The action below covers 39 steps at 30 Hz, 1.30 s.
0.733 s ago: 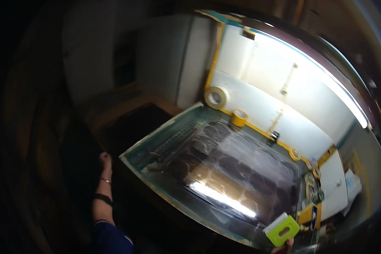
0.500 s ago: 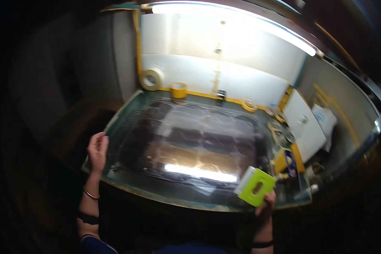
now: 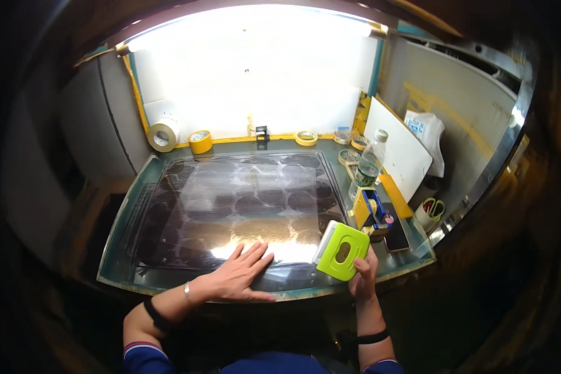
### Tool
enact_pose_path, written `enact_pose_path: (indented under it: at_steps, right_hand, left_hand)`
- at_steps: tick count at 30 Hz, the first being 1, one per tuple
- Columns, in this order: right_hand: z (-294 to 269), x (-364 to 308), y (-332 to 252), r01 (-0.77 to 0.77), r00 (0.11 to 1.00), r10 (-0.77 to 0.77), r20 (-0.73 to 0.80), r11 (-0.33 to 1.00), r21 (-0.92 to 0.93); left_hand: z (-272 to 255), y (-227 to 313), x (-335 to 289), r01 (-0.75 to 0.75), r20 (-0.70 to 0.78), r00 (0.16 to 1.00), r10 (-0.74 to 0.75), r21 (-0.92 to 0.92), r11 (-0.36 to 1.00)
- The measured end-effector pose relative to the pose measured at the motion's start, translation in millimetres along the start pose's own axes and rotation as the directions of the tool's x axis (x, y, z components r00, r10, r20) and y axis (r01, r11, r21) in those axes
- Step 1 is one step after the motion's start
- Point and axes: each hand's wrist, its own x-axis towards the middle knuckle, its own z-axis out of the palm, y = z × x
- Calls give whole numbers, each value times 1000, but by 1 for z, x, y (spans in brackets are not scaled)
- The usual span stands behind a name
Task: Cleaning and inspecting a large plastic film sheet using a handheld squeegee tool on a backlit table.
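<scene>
- Left hand [image 3: 240, 277] lay flat, fingers spread and gripping nothing, on the near edge of the clear sheet [image 3: 243, 209] covering the table [image 3: 121, 249].
- Right hand [image 3: 363, 274] had its fingers closed round the lower corner of a green squeegee [image 3: 341, 250], held tilted just above the sheet's near right corner.
- The sheet filled most of the tabletop, showing rows of dark round patches; their count could not be told. Narrow bare margins ran along the left and near edges.
- Open room: the sheet's whole middle and left were uncovered; the right margin was crowded.
- Count along the back edge: one large tape roll [image 3: 163, 134], one yellow roll [image 3: 200, 141], and about three small flat rolls [image 3: 306, 138].
- Right margin: one bottle [image 3: 369, 166], one tape dispenser [image 3: 372, 209], one phone [image 3: 395, 233], one white board [image 3: 397, 148].
- Against the earlier frame, the left hand had moved from the table's left edge onto the sheet; the squeegee had stayed at the near right corner.
</scene>
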Motion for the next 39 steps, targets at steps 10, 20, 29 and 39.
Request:
enact_pose_path:
  at_steps: [10,20,29,39]
  right_hand:
    - [-8,2,1,-67,998,67,0,997,46]
    - [-6,-3,-9,-73,994,82,-71,990,118]
    - [-7,-3,-5,-80,986,98,-136,988,132]
    - [-21,-5,8,-56,992,74,-101,984,170]
  left_hand:
    - [18,28,-100,223,-399,891,-216,-29,974]
    - [3,19,-78,-66,-396,916,59,-4,998]
    - [-58,12,-94,272,-964,267,10,86,958]
    - [11,57,-48,32,-314,949,-32,-6,999]
